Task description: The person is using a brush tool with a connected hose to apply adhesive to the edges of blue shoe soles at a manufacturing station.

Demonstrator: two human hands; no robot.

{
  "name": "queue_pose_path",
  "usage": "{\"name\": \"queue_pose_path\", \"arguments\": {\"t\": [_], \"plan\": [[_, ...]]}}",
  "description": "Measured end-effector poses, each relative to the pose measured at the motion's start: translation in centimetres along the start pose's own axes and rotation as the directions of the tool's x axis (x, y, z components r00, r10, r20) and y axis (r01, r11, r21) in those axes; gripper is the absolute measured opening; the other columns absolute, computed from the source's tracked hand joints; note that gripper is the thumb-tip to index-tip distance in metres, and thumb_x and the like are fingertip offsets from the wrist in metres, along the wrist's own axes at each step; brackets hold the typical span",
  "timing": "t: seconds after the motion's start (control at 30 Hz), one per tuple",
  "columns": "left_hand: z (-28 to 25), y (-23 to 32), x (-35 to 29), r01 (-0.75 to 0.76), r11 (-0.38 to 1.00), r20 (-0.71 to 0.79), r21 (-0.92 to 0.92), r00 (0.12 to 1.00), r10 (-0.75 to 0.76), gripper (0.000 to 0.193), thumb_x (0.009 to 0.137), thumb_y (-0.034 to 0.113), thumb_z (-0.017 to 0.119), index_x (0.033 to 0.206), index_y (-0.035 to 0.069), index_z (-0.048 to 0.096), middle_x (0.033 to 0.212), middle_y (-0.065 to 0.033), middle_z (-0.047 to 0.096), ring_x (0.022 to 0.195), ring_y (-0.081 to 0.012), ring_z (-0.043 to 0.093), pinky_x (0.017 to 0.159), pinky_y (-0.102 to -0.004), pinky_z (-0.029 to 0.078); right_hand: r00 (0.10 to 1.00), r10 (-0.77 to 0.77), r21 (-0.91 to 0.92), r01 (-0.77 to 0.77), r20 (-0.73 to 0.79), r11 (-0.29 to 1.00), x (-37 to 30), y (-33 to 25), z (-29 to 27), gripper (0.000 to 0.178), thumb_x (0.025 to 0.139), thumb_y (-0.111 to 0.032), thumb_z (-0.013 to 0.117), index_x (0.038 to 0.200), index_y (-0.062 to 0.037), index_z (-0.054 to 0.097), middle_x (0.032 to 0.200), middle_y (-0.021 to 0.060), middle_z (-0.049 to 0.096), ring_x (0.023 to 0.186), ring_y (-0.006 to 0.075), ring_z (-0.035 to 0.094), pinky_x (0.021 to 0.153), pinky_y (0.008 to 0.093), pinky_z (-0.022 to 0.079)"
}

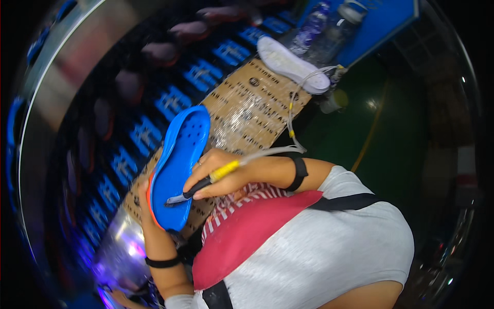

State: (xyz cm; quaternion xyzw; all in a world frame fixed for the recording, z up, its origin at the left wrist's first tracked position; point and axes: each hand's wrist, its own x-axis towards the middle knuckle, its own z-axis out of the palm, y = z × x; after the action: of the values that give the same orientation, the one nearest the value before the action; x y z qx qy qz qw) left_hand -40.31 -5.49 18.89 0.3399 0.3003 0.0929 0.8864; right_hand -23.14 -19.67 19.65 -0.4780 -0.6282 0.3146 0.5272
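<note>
A blue shoe sole (177, 159) with an orange-red outer edge and small holes at one end is tilted in front of me, its hollow inside facing up. My left hand (146, 200) grips its left edge near the lower end, fingers partly hidden behind it. Closed around a brush (201, 187) with a black and yellow handle, my right hand (220, 169) puts the tip against the inside of the sole near the lower end. A clear tube (278, 150) runs from the back of the brush up to the right.
Printed brown cardboard (242, 113) covers the bench. A white sole (293, 64) lies at its far end, beside clear bottles (337, 31) and a blue panel (383, 26). Along the left runs a rack with blue holders (172, 101) and blurred shoe parts. Green floor (396, 123) shows right.
</note>
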Motion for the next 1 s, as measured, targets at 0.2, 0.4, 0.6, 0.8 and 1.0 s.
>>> {"name": "queue_pose_path", "arguments": {"t": [0.2, 0.4, 0.6, 0.8, 1.0], "plan": [[4.5, -1.2, 1.7, -0.094, 0.992, 0.022, -0.084, 0.995, 0.096, 0.062, 0.083, 0.052, 0.039, 0.122, 0.004, 0.051, 0.109, -0.0172, 0.061, 0.088, -0.0326, 0.063, 0.073, -0.0469, 0.053, 0.902, 0.201, 0.120, -0.168, -0.381, 0.979, -1.8, 0.6, -4.4, 0.024, 0.074, -0.014, 0.073, 0.096, -0.0033, 0.068, 0.085, 0.0139, 0.067, 0.074, 0.0232, 0.065, 0.067, 0.0279, 0.050], [7.3, -2.2, 4.4, -0.239, 0.968, -0.016, -0.072, 0.971, 0.239, 0.073, 0.080, 0.060, 0.041, 0.127, 0.004, 0.046, 0.112, -0.0180, 0.059, 0.091, -0.0348, 0.062, 0.078, -0.0496, 0.053, 0.914, -0.224, -0.272, 0.133, -0.339, 0.953, -4.5, -2.4, -8.5, 0.027, 0.074, -0.009, 0.071, 0.099, -0.0013, 0.066, 0.075, 0.0134, 0.064, 0.063, 0.0249, 0.061, 0.057, 0.0310, 0.046], [18.5, 2.2, 5.5, -0.250, 0.968, 0.372, -0.009, 0.898, 0.236, 0.071, 0.078, 0.045, 0.039, 0.130, -0.002, 0.039, 0.111, -0.0206, 0.058, 0.091, -0.0343, 0.062, 0.081, -0.0493, 0.052, 0.754, -0.053, -0.083, -0.001, -0.655, 0.997, -10.5, -5.1, -14.3, 0.026, 0.076, -0.007, 0.069, 0.101, -0.0004, 0.065, 0.086, 0.0111, 0.067, 0.071, 0.0152, 0.062, 0.064, 0.0249, 0.048], [34.0, 10.9, 12.9, -0.705, 0.709, 0.489, 0.006, 0.621, 0.613, 0.060, 0.090, 0.039, 0.028, 0.129, -0.005, 0.039, 0.120, -0.0236, 0.052, 0.099, -0.0349, 0.058, 0.090, -0.0468, 0.045, 0.652, 0.035, -0.044, -0.105, -0.758, 0.994, -15.1, -6.6, -16.7, 0.026, 0.077, -0.006, 0.068, 0.102, 0.0008, 0.065, 0.087, 0.0095, 0.068, 0.072, 0.0111, 0.060, 0.064, 0.0232, 0.047], [39.7, 19.1, 21.8, -0.404, 0.908, 0.243, -0.107, 0.875, 0.418, 0.074, 0.095, 0.037, 0.039, 0.141, 0.008, -0.010, 0.141, -0.0317, 0.016, 0.125, -0.0496, 0.032, 0.104, -0.0577, 0.027, 0.637, 0.024, -0.030, -0.073, -0.770, 0.997, -15.5, -6.1, -15.2, 0.025, 0.077, -0.007, 0.068, 0.101, 0.0005, 0.066, 0.086, 0.0094, 0.068, 0.073, 0.0103, 0.061, 0.065, 0.0223, 0.047]]}}
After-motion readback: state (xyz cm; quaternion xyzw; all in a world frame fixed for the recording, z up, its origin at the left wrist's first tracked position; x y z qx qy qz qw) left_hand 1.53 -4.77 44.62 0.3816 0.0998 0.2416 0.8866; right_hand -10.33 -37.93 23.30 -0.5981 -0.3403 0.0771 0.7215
